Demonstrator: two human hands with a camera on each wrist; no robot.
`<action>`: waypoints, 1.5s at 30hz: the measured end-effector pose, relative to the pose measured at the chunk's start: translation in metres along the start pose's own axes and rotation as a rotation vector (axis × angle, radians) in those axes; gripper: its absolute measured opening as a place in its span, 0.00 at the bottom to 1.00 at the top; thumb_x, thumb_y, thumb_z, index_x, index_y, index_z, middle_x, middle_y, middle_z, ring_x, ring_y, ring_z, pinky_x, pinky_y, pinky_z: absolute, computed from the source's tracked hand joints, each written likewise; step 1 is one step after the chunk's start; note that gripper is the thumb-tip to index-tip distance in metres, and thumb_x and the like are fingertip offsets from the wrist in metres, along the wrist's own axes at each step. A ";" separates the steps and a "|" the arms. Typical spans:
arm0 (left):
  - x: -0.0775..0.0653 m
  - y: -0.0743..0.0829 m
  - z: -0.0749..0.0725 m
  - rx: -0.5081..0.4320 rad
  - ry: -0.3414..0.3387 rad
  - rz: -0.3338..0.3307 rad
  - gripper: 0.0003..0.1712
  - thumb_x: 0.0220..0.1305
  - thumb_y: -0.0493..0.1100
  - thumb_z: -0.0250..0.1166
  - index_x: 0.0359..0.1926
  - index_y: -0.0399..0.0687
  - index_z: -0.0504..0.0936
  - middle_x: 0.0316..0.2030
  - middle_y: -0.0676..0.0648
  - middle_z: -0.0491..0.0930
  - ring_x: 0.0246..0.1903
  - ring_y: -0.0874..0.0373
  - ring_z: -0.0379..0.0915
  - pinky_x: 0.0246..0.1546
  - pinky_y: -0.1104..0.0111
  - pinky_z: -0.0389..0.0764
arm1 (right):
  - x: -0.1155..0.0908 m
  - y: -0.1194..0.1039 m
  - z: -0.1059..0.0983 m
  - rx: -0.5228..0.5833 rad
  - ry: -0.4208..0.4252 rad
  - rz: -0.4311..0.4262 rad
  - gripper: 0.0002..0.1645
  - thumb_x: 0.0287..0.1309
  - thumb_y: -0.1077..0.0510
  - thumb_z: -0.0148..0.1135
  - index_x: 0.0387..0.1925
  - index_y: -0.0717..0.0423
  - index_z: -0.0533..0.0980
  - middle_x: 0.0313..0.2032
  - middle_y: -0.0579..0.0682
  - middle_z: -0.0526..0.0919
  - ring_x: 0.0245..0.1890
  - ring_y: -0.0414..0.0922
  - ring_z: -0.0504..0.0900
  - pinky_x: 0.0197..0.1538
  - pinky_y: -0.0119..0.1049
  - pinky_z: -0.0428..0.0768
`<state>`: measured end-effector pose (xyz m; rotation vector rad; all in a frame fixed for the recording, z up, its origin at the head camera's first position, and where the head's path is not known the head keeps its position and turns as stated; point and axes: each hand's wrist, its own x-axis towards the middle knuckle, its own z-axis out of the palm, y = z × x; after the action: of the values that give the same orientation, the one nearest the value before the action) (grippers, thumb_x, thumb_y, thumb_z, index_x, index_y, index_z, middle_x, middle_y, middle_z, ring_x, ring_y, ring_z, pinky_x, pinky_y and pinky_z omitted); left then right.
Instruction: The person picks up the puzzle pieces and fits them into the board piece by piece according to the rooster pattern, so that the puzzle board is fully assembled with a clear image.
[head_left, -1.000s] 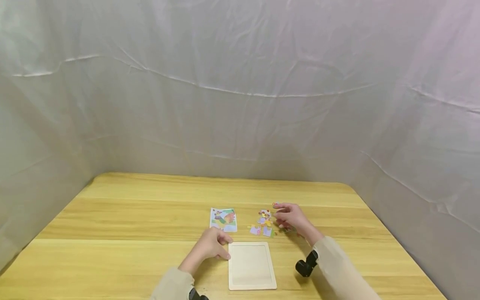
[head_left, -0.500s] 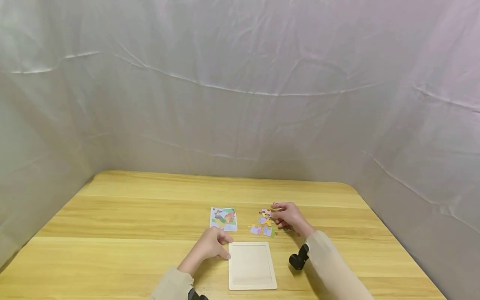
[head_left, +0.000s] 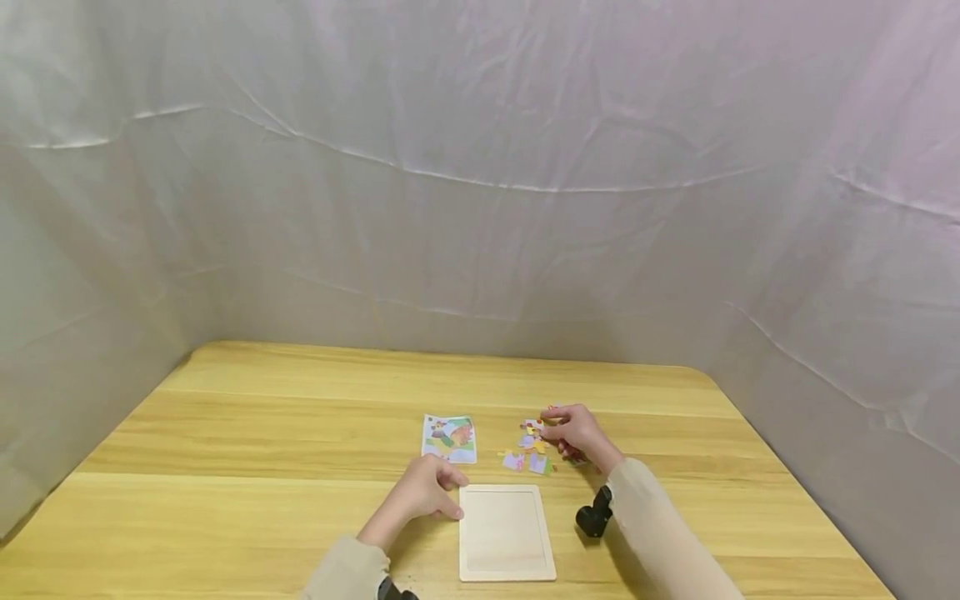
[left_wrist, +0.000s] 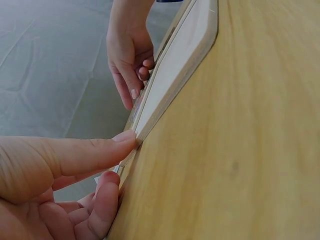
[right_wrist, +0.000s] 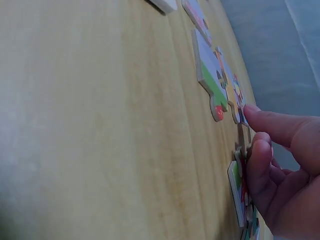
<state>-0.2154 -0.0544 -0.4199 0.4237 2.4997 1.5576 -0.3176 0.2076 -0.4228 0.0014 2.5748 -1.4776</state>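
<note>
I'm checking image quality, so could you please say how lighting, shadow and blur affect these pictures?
Head view: pink cast on the curtain at upper right, soft shadow beside the right sleeve; left wrist view: grain of the table looks blurred; right wrist view: pale sheen at left, dark lower-left corner.

I can read no text, label, brand, number or sign: none on the picture card just beyond my left grip, none on the wooden tray at its fingertips, none on the puzzle pieces beside my right grip.
</note>
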 end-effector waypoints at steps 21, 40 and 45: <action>0.002 0.006 0.000 0.017 -0.011 -0.027 0.20 0.32 0.24 0.71 0.34 0.32 0.82 0.20 0.49 0.65 0.16 0.61 0.61 0.14 0.71 0.74 | 0.002 -0.006 -0.003 -0.169 0.036 -0.063 0.12 0.45 0.66 0.66 0.35 0.62 0.74 0.16 0.52 0.71 0.09 0.42 0.65 0.12 0.31 0.66; 0.000 0.003 -0.004 0.016 -0.018 -0.043 0.20 0.33 0.24 0.71 0.35 0.33 0.82 0.21 0.48 0.65 0.17 0.61 0.60 0.15 0.71 0.74 | -0.005 -0.012 -0.007 0.009 0.115 -0.094 0.10 0.48 0.68 0.61 0.35 0.69 0.74 0.22 0.54 0.76 0.19 0.44 0.72 0.19 0.33 0.71; -0.001 0.004 -0.006 0.024 -0.016 -0.046 0.20 0.34 0.25 0.71 0.35 0.33 0.82 0.20 0.50 0.64 0.15 0.62 0.59 0.14 0.73 0.72 | -0.005 -0.013 -0.007 0.047 0.108 -0.088 0.10 0.51 0.69 0.58 0.37 0.71 0.75 0.26 0.54 0.78 0.22 0.44 0.75 0.24 0.32 0.74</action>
<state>-0.2155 -0.0584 -0.4132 0.3769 2.5002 1.5031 -0.3145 0.2076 -0.4078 -0.0279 2.6556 -1.6104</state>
